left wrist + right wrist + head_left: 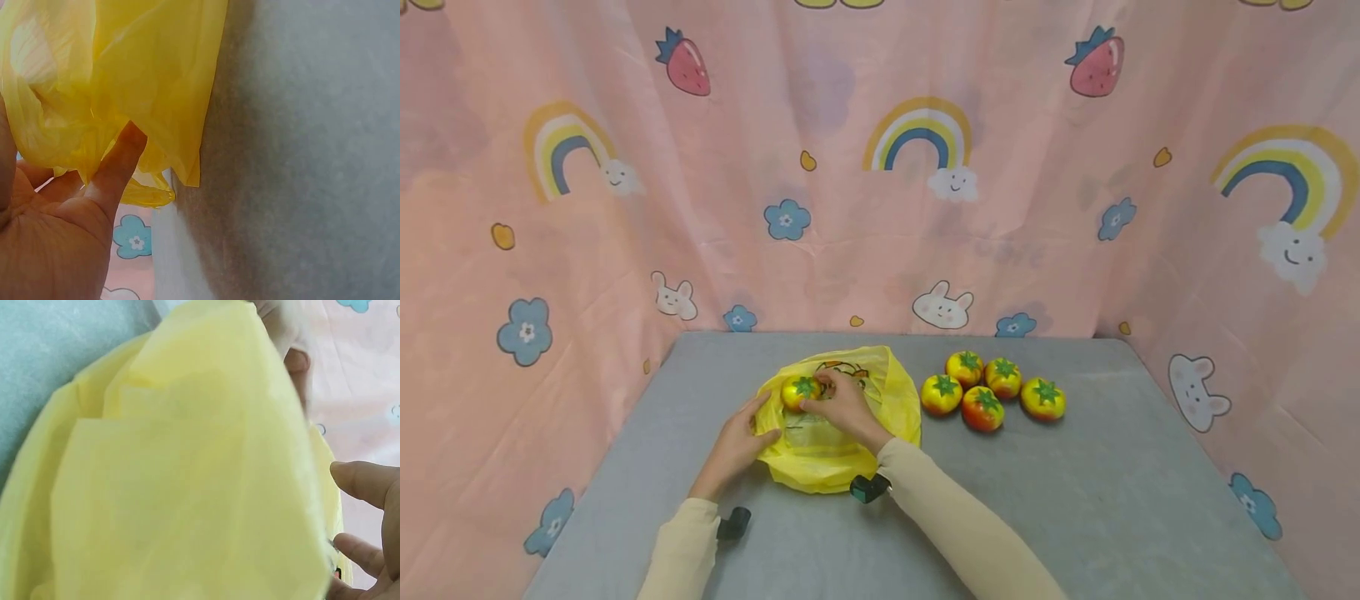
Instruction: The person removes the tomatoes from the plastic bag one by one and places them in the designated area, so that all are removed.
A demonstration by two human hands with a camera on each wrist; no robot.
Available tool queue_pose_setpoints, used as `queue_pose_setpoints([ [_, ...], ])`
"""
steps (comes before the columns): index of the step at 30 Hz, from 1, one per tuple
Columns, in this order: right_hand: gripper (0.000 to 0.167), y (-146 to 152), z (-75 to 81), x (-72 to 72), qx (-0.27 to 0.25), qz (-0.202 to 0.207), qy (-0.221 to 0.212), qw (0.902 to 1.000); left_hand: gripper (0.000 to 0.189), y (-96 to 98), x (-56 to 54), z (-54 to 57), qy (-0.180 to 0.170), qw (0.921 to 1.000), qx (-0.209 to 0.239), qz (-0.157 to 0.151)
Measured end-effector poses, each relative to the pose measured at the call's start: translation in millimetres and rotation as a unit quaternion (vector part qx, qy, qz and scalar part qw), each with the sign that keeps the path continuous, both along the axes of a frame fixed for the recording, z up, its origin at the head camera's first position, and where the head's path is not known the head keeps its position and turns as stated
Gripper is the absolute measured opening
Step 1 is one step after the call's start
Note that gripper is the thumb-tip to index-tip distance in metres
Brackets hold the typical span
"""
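A yellow plastic bag [820, 471] lies with its mouth spread on the grey table. My left hand [741, 437] holds the bag's left rim, its thumb [119, 165] against the plastic in the left wrist view. Inside the mouth, a yellow-red tomato [796, 392] with a green star-shaped top shows near the left side. My right hand [850, 408] reaches over the bag, thumb and fingertips at the tomato's right edge. From the right wrist, the thumb and fingers [359, 550] stand apart with no tomato visible between them; the bag [181, 487] covers much of that view.
Several more tomatoes [982, 408] sit grouped on the table, right of the bag. The grey tabletop [1120, 492] extends to the right and front. A pink patterned curtain [880, 250] encloses the back and sides. Dark wrist devices [868, 488] sit at both sleeves.
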State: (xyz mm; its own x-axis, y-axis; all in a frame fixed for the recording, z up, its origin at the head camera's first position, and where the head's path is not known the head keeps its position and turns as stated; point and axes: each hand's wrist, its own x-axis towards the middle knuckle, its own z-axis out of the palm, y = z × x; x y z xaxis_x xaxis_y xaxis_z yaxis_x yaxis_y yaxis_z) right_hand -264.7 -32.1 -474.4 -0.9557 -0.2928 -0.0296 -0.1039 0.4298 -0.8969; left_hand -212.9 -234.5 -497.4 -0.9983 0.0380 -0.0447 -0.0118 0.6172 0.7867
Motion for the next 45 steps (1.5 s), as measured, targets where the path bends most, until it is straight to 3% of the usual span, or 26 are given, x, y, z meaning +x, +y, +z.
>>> queue_pose_setpoints([
  [15,0.066,-17.3,-9.1,-18.9,0.049,-0.027,-0.016,0.9983,0.069,0.7,-0.4,0.7,-0.001,1.0000,0.005,0.000],
  [30,0.075,-27.9,-22.9,-23.6,0.013,-0.047,-0.015,0.9987,0.069,1.9,-2.1,0.6,-0.004,1.0000,0.008,-0.003],
  [45,0.070,-24.0,-5.2,-10.7,0.029,-0.037,0.001,0.9989,0.070,-1.5,-1.0,-0.1,0.001,1.0000,0.008,0.003],
])
